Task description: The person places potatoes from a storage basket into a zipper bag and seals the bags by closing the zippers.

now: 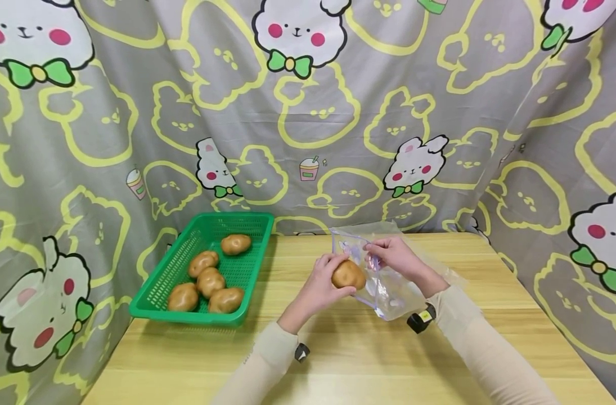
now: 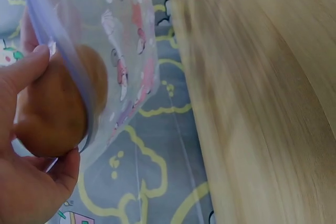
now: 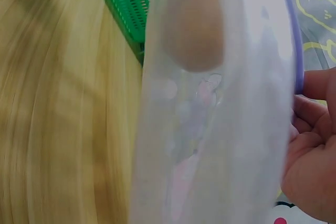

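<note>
The person's two hands are apart, each with its own grip. The left hand (image 1: pixel 322 286) has its fingers and thumb wrapped around one potato (image 1: pixel 350 275), which is held above the desk (image 1: pixel 368 365) at the mouth of one clear plastic bag (image 1: pixel 396 295). The left wrist view shows the bag's purple rim (image 2: pixel 68 59) crossing that potato, part of it seen through the plastic. The right hand (image 1: pixel 400 260), at two o'clock from the potato, pinches the bag's rim; the bag spreads toward three o'clock.

At nine o'clock from the held potato stands one green basket (image 1: pixel 259 264) with five potatoes in it: one at one o'clock (image 1: pixel 235 244), two close together near the middle (image 1: pixel 210 282), one at seven o'clock (image 1: pixel 183 297) and one at five o'clock (image 1: pixel 226 300). One patterned curtain (image 1: pixel 318 129) hangs behind, at twelve o'clock.
</note>
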`<move>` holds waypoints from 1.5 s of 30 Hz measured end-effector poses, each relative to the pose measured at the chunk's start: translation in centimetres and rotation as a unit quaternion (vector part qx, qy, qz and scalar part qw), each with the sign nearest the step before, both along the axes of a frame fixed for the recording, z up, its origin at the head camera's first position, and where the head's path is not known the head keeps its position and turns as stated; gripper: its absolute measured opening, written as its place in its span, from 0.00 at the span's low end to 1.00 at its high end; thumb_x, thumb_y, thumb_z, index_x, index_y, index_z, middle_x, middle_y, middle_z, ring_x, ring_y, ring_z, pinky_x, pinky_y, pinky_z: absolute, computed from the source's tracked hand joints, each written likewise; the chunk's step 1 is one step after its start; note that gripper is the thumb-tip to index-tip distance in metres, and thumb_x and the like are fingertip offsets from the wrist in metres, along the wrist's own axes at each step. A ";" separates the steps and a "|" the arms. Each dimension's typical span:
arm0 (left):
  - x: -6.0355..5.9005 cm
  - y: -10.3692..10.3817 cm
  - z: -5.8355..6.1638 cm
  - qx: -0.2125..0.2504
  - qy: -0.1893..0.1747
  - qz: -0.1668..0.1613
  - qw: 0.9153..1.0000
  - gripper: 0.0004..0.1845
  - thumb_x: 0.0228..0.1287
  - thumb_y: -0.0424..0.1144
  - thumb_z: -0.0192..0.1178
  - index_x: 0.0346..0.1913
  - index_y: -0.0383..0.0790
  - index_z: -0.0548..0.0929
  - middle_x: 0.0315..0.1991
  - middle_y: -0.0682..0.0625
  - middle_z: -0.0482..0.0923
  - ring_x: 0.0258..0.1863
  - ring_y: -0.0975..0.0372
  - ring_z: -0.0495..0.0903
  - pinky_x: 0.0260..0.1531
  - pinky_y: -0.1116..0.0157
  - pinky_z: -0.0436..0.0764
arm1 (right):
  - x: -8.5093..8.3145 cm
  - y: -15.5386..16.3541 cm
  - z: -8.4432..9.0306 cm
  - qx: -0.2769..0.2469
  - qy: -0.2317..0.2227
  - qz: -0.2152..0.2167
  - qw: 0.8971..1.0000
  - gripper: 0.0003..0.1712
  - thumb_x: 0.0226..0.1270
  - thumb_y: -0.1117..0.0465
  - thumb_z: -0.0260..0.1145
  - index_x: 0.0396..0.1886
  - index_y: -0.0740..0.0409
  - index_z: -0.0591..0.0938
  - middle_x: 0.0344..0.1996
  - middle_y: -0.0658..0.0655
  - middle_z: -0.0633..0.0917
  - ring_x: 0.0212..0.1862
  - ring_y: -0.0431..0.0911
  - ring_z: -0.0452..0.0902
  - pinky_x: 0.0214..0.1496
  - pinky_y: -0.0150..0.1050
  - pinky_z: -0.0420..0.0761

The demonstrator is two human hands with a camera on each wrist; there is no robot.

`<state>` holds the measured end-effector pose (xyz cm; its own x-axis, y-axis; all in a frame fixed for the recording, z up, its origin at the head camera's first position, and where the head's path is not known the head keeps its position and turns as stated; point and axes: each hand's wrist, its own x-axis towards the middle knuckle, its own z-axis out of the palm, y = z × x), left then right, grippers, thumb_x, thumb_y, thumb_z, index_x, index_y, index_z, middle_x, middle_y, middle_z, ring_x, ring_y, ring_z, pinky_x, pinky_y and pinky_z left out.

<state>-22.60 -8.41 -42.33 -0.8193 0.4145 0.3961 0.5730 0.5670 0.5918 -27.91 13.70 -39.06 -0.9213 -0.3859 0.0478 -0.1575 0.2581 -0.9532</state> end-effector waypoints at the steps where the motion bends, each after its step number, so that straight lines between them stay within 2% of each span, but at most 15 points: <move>1: 0.1 0.1 0.0 -0.003 0.010 0.002 1.000 0.37 0.50 0.45 0.73 0.64 0.42 0.71 0.56 0.43 0.68 0.54 0.53 0.69 0.47 0.59 0.76 | 0.0 0.0 0.0 -0.002 0.000 0.002 1.000 0.18 0.72 0.61 0.55 0.39 0.77 0.80 0.26 0.65 0.82 0.23 0.39 0.76 0.30 0.36 0.81; 4: 0.2 0.2 -0.2 -0.024 0.042 -0.003 0.999 0.35 0.50 0.46 0.72 0.62 0.42 0.73 0.57 0.42 0.68 0.55 0.52 0.69 0.46 0.59 0.76 | -0.1 0.0 -0.1 -0.007 -0.001 0.004 1.000 0.18 0.72 0.61 0.55 0.39 0.77 0.80 0.25 0.64 0.83 0.22 0.39 0.76 0.30 0.36 0.81; 6: 0.3 0.2 -0.3 -0.042 0.051 -0.009 0.998 0.34 0.52 0.47 0.71 0.63 0.44 0.73 0.58 0.43 0.67 0.56 0.53 0.68 0.46 0.60 0.76 | -0.1 0.1 0.0 -0.010 0.000 0.005 1.000 0.18 0.72 0.62 0.55 0.40 0.78 0.80 0.25 0.62 0.83 0.22 0.39 0.77 0.29 0.36 0.80; 14: 0.4 0.0 -0.7 -0.057 0.044 -0.029 0.997 0.31 0.54 0.44 0.66 0.63 0.44 0.73 0.62 0.43 0.65 0.60 0.52 0.64 0.49 0.57 0.74 | -0.3 0.5 0.5 -0.009 0.003 -0.011 1.000 0.19 0.71 0.62 0.56 0.47 0.78 0.78 0.26 0.60 0.84 0.24 0.39 0.79 0.30 0.36 0.81; 16: 0.4 -0.1 -0.8 -0.057 0.042 -0.030 0.997 0.31 0.53 0.42 0.65 0.63 0.44 0.73 0.62 0.43 0.65 0.60 0.51 0.64 0.50 0.57 0.74 | -0.4 0.6 0.6 -0.009 0.005 -0.016 1.000 0.19 0.71 0.62 0.56 0.47 0.78 0.79 0.25 0.57 0.84 0.24 0.40 0.78 0.30 0.36 0.81; 21: 0.6 0.0 -0.7 -0.060 0.042 -0.009 0.997 0.30 0.53 0.41 0.65 0.62 0.42 0.73 0.61 0.41 0.65 0.60 0.50 0.65 0.49 0.57 0.75 | -0.3 0.9 1.1 -0.008 0.000 -0.018 1.000 0.19 0.72 0.63 0.55 0.48 0.78 0.78 0.24 0.54 0.83 0.24 0.40 0.78 0.30 0.36 0.81; 26: 0.7 0.1 -0.7 -0.052 0.034 0.027 0.998 0.32 0.56 0.44 0.68 0.64 0.42 0.72 0.60 0.39 0.66 0.58 0.50 0.66 0.48 0.57 0.76 | -0.1 0.9 1.6 -0.007 -0.003 -0.025 1.000 0.20 0.72 0.63 0.54 0.50 0.80 0.76 0.23 0.53 0.83 0.24 0.39 0.78 0.30 0.35 0.81; 30: 0.7 0.1 -0.8 -0.044 0.028 0.037 0.998 0.34 0.56 0.46 0.69 0.65 0.42 0.71 0.60 0.39 0.66 0.59 0.50 0.67 0.49 0.57 0.76 | 0.0 0.8 1.8 -0.005 -0.002 -0.026 1.000 0.21 0.72 0.62 0.54 0.50 0.79 0.77 0.23 0.53 0.83 0.24 0.39 0.78 0.30 0.35 0.81; 40: 0.5 0.2 -0.9 -0.016 0.039 0.021 0.999 0.32 0.58 0.42 0.67 0.65 0.38 0.71 0.60 0.41 0.67 0.60 0.51 0.68 0.56 0.56 0.71 | -0.3 1.1 1.6 -0.004 -0.003 -0.036 0.999 0.20 0.72 0.61 0.55 0.49 0.79 0.78 0.22 0.55 0.82 0.25 0.39 0.76 0.30 0.34 0.80; 45: 0.4 0.1 -0.7 0.000 0.056 0.021 0.998 0.28 0.59 0.38 0.65 0.62 0.38 0.73 0.57 0.43 0.69 0.57 0.53 0.71 0.55 0.58 0.72 | -0.4 1.3 1.4 -0.012 -0.009 -0.034 0.999 0.20 0.72 0.61 0.56 0.47 0.79 0.78 0.23 0.55 0.82 0.25 0.40 0.77 0.30 0.34 0.81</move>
